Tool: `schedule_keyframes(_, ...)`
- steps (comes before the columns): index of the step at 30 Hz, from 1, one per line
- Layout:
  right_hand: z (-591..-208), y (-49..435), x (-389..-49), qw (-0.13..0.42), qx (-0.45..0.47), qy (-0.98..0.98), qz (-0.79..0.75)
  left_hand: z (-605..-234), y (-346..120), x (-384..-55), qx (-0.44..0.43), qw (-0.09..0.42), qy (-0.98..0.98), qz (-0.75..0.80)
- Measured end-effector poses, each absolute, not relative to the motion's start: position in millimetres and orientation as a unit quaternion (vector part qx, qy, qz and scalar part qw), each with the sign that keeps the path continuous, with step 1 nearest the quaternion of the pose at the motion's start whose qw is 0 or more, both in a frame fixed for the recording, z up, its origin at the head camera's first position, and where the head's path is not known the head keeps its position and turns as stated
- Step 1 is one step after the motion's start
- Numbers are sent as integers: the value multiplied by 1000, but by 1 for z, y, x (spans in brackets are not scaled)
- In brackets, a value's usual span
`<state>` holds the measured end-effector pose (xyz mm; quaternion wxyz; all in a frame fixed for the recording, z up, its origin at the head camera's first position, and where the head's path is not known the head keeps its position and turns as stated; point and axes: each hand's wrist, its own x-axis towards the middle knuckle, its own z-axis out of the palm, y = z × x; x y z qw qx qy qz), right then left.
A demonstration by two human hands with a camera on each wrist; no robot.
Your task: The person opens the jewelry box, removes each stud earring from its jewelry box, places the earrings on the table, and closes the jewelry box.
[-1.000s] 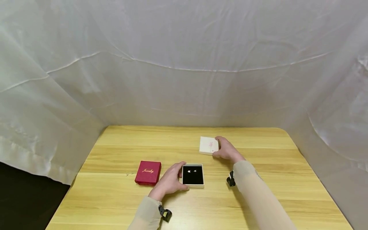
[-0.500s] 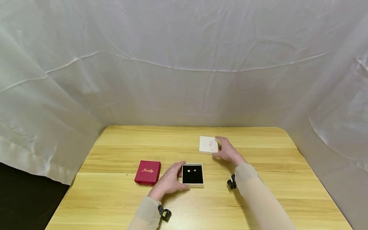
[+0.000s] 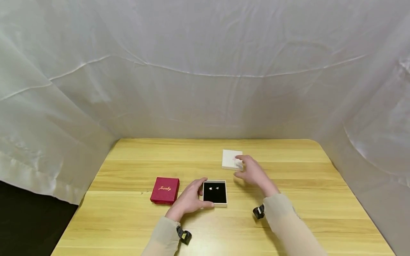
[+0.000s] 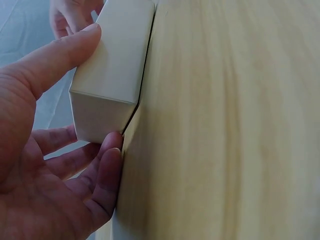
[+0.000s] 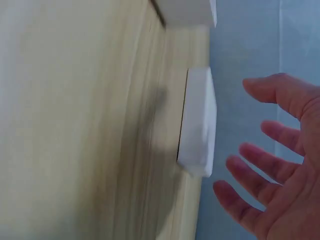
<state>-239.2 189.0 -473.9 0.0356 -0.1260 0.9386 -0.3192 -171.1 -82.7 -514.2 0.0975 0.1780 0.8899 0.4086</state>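
Note:
My left hand grips the left side of an open white jewelry box, with the thumb at its near edge and the fingers around the far corner. A black pad in the box bears two star-shaped earrings. In the left wrist view the thumb lies on the box wall and the fingers curl about its corner. The white box lid lies flat farther back, pink print partly covered by my fingers. Over its right edge my right hand spreads loosely, fingers apart from the lid in the right wrist view.
A closed red jewelry box with gold lettering stands left of my left hand. Pale cloth hangs behind and beside the wooden table. Both wrists wear small black cameras.
My right hand has let go of the white lid, fingers now lifted off its right side. The lid stays where it was. My left hand keeps its grip on the open box.

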Motion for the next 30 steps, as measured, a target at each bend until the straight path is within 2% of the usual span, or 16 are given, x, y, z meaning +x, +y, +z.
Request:
schedule_keyframes(14, -482, 160, -199, 90, -226, 896, -371, -515, -82, -173, 173, 97, 886, 420)
schedule_keyframes(30, -498, 142, -194, 56, -232, 911, -336, -516, -81, -172, 171, 101, 887, 418)
